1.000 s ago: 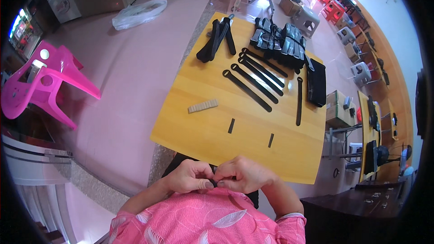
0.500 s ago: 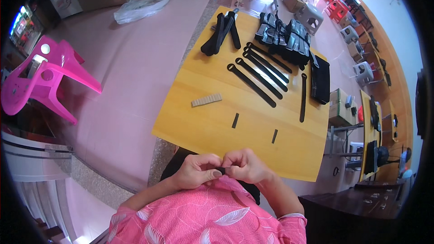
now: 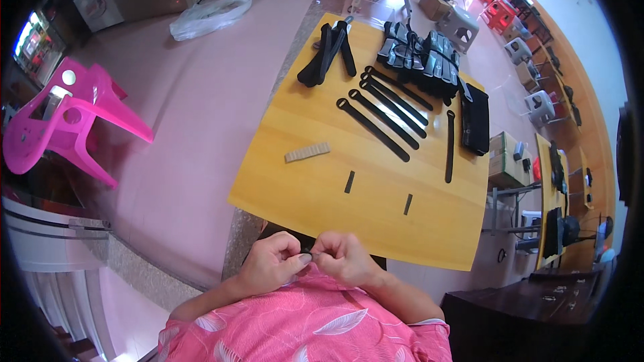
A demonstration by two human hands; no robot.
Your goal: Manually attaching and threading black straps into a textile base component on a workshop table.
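Observation:
Close to my body, just off the table's near edge, my left hand [image 3: 274, 263] and my right hand [image 3: 345, 260] meet with fingers pinched. A small dark piece [image 3: 306, 251] shows between the fingertips; mostly covered, its kind cannot be made out. On the yellow wooden table [image 3: 295, 191] ahead lie two short dark strips [image 3: 349, 182] and a ridged tan strip [image 3: 308, 152]. Farther back, several black straps with a ring-shaped end [image 3: 379, 131] lie slanting side by side. Another black strap [image 3: 450, 147] lies apart at the right.
Bundled black straps [image 3: 422, 53] sit at the far edge, beside a black pouch-like item [image 3: 475, 121]. More black straps [image 3: 325, 53] lie at the far left corner. A pink plastic stool [image 3: 74, 117] and a clear plastic bag [image 3: 211, 17] are on the floor at left.
Both hands have shifted slightly left and down, toward my body, still pinched together. Less of the dark piece shows now. Things on the table lie as before.

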